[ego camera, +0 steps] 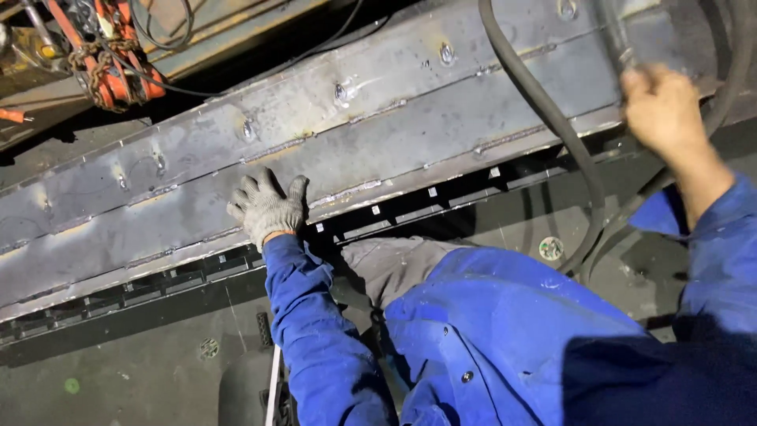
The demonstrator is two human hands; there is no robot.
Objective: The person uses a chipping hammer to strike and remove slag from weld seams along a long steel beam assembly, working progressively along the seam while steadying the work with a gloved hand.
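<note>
Gloved left hand (266, 208) lies open and flat at the near edge of the welded steel beam (410, 118), while the bare right hand (661, 106) grips a black hose (552, 118) crossing the beam's far end.

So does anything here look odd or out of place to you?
One mismatch: the left hand, flat on the steel beam, wears a knit glove, while the right hand, blurred, is bare beside the black hose. Scorch marks around the beam's welds look normal.

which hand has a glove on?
The left hand, in a grey knit glove, lies flat on the steel beam. The right hand is bare, raised by the black hose.
</note>
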